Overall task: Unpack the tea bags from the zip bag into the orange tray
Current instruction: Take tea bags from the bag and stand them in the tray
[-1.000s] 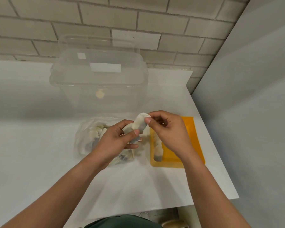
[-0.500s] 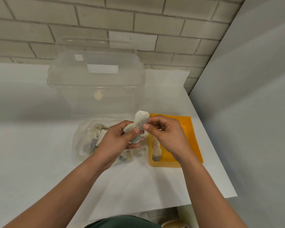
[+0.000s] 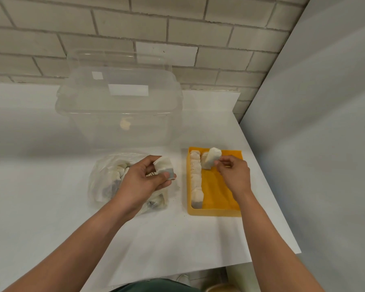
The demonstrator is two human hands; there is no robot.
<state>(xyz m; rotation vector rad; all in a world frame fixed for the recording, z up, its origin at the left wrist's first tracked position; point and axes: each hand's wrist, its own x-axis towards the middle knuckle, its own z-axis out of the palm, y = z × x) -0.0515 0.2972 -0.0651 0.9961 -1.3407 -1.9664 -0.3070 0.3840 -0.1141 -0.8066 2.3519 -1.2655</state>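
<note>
The orange tray [image 3: 220, 191] lies on the white table right of centre, with a row of tea bags [image 3: 196, 178] stacked along its left wall. My right hand [image 3: 234, 174] pinches one white tea bag [image 3: 211, 158] over the tray's far end. A clear zip bag [image 3: 105, 182] holding several more tea bags lies left of the tray. Above that bag, my left hand [image 3: 141, 182] grips another tea bag [image 3: 165, 167] between thumb and fingers.
A large clear plastic tub [image 3: 118, 106] with a lid stands behind the zip bag against the brick wall. A grey wall [image 3: 316, 123] runs along the table's right edge, close to the tray. The table's front edge is near my body.
My hands have parted. The right hand carried one tea bag to the right over the tray, while the left kept a second tea bag above the zip bag.
</note>
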